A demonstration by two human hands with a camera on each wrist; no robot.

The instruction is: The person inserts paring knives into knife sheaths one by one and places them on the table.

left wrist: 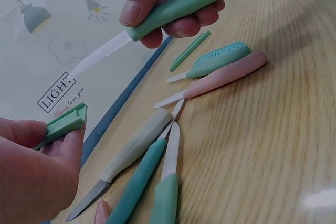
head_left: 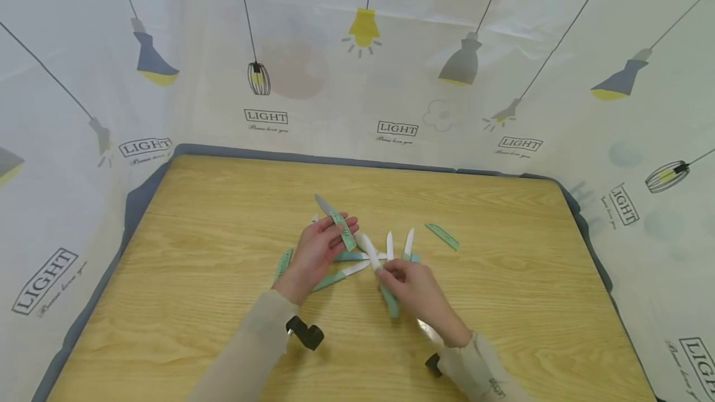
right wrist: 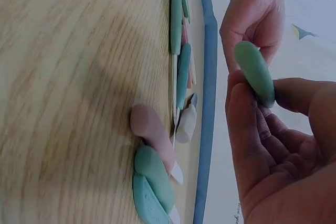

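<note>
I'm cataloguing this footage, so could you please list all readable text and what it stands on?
"LIGHT": printed repeatedly on the white backdrop.
"love you": script beneath; the preceding word is unclear.
Perhaps "CERAMIC": upside-down letters on the teal piece, blurred.
Too small to read: markings on the green sheath in the left hand and on two green pieces on the table, lettering on the right sleeve.

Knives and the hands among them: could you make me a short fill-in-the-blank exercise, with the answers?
1. The right hand grips a green-handled knife by its ____.
2. The blade of that gripped knife is coloured ____.
3. On the table, the cream-handled knife has a blade coloured ____.
4. The left hand holds a sheath-like piece coloured ____.

Missing words: handle; white; grey; green.
</note>
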